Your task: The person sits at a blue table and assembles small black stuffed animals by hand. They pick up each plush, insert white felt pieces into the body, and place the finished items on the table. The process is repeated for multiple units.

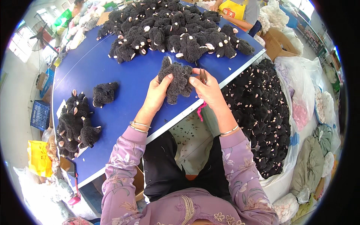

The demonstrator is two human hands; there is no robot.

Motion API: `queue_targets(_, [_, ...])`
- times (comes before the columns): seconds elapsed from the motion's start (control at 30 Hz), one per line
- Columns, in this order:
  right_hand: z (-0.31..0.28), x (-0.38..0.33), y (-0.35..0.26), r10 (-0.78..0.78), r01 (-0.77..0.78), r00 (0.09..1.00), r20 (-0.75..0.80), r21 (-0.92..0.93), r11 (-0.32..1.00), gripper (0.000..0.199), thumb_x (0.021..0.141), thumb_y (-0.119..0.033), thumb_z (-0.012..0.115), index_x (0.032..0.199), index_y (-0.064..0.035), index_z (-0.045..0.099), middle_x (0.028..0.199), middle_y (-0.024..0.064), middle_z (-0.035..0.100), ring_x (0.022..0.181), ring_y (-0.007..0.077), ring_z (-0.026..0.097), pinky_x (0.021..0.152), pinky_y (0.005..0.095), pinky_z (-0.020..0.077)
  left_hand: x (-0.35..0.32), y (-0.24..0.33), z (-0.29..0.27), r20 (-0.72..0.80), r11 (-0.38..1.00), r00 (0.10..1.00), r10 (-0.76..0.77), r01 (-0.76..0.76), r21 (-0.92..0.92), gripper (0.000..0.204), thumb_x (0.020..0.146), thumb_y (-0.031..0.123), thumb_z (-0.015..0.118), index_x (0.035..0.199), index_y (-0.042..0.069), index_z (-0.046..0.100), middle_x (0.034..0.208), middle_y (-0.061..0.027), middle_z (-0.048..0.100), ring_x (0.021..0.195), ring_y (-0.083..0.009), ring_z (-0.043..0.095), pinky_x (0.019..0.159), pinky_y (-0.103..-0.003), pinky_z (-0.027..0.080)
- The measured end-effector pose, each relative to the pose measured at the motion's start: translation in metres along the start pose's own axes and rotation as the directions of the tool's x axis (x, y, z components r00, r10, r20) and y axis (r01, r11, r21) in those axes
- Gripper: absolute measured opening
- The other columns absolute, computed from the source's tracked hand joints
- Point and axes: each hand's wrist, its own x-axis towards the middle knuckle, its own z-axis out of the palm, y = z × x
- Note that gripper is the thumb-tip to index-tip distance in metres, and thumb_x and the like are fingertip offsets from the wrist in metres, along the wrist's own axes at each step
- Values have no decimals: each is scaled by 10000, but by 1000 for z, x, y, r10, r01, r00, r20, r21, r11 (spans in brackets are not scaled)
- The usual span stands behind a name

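Observation:
A small black plush toy (175,83) with a pale pink ear is held up over the front edge of the blue table. My left hand (156,93) is closed on its left side, the thumb pressed on the fur. On the toy's other side, the thumb and finger of my right hand (210,92) pinch its edge. That same hand also holds dark metal thread snips (203,76), their tips pointing up and away from me. A bright pink cord (200,112) dangles beneath my right hand. The toy's underside is hidden.
A large heap of black plush toys (157,32) covers the far side of the blue table (131,80). More lie in a pile (73,123) at the left, beside a single toy (105,93). A big sack of black toys (262,120) stands at right. Another person (240,15) works across the table.

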Motion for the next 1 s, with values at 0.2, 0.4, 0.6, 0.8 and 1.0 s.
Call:
queue_targets(0.2, [5, 2, 8, -368, 343, 911, -187, -151, 927, 151, 855, -90, 671, 959, -1, 607, 827, -12, 596, 648, 24, 469, 594, 196, 417, -5, -9, 5, -27, 999, 999, 38, -37, 35, 271, 951, 155, 548, 1163, -11, 574, 1074, -57, 644, 955, -115, 600, 863, -266, 490])
queue_targets(0.4, [14, -7, -1, -310, 284, 948, -66, -258, 923, 123, 844, -60, 672, 922, 0, 597, 813, -45, 569, 601, -2, 422, 536, 170, 371, -6, -10, 8, -16, 991, 994, 112, -111, 75, 293, 936, 116, 561, 1199, -13, 559, 1065, -59, 646, 936, -121, 607, 844, -266, 500])
queue_targets(0.6, [15, -12, -4, -312, 269, 948, -58, -374, 888, 185, 781, -92, 737, 908, -17, 625, 775, -19, 574, 565, 41, 432, 530, 209, 396, -9, -10, 12, -38, 975, 986, 163, -155, 160, 242, 931, 92, 561, 1144, -24, 570, 1031, -46, 644, 909, -103, 596, 819, -255, 500])
queue_targets(0.8, [20, -14, 6, -338, 272, 938, -82, -430, 861, 169, 804, -92, 713, 896, 6, 610, 736, 12, 583, 578, 72, 474, 547, 237, 427, -9, -18, 8, -30, 948, 977, 210, -196, 250, 230, 911, 115, 609, 1090, -26, 575, 990, -41, 638, 879, -87, 579, 783, -244, 494])
queue_targets(1.0, [26, -15, 14, -348, 289, 934, -78, -409, 866, 133, 851, -87, 656, 861, 37, 607, 715, 32, 603, 611, 90, 517, 579, 252, 447, -16, -5, 18, -119, 924, 968, 222, -169, 344, 258, 884, 154, 662, 1049, -29, 586, 939, -35, 636, 820, -81, 578, 736, -236, 499])
